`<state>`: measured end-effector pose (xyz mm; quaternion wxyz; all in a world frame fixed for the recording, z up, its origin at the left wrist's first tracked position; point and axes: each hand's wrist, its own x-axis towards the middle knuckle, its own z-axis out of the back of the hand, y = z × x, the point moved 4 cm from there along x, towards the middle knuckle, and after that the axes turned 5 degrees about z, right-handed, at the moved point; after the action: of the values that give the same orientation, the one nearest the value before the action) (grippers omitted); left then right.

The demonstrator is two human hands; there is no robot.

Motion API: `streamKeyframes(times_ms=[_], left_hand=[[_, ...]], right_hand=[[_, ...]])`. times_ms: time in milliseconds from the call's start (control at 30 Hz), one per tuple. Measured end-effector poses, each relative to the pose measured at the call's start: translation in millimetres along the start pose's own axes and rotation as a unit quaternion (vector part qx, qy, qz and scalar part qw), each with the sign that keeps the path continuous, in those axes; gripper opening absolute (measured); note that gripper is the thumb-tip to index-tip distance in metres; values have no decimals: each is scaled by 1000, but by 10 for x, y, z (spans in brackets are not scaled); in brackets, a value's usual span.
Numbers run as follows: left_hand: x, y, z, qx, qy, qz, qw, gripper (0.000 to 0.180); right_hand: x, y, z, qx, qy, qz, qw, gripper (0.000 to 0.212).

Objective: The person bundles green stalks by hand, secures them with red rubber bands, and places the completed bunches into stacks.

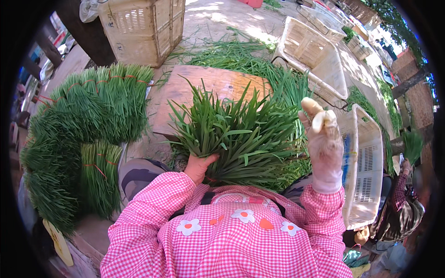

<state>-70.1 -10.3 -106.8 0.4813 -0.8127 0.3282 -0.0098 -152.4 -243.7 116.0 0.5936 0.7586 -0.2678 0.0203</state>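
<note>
My left hand [198, 167] is closed around a thick bunch of garlic chives [241, 134], low on its left side. The long flat green leaves fan out over my lap and the wooden board [181, 83]. A bit of red shows at the bunch's lower end. My right hand [324, 150], in a thin pale glove with yellowish fingertips, is raised to the right of the leaves. Its fingers are apart, some bent, with nothing visible in them. On my left stand many tied bundles of chives [97, 111] with red bands, and a smaller group of bundles [99, 171] nearer me.
Loose chives [232, 55] lie beyond the board. A tall cream plastic crate [139, 32] stands at the far left. Another crate [310, 51] lies at the far right, and one [366, 162] close by my right. A co-worker [401, 204] at right holds greens [411, 144].
</note>
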Motion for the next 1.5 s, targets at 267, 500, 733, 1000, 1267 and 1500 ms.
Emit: streamKeyframes(times_ms=[267, 500, 733, 1000, 1267, 1500], left_hand=[[-17, -45, -82, 21, 7, -16, 1000, 43], [-52, -63, -65, 32, -16, -10, 999, 40], [-49, -64, -36, 38, -11, -37, 999, 41], [-52, -429, -121, -108, -1, -41, 993, 53], [-304, -1411, 184, -481, 136, -125, 857, 32], [-668, -1931, 940, -501, 172, -367, 764, 33]], right_hand=[[-333, -472, -935, -633, 192, 251, 707, 24], [-16, -436, -564, -130, 107, 7, 986, 11], [57, -549, -939, -632, 235, 233, 701, 15], [273, 368, 205, 207, -61, 91, 972, 52], [316, -131, 872, -79, -113, -44, 989, 54], [36, -607, -68, -228, 60, -227, 945, 37]])
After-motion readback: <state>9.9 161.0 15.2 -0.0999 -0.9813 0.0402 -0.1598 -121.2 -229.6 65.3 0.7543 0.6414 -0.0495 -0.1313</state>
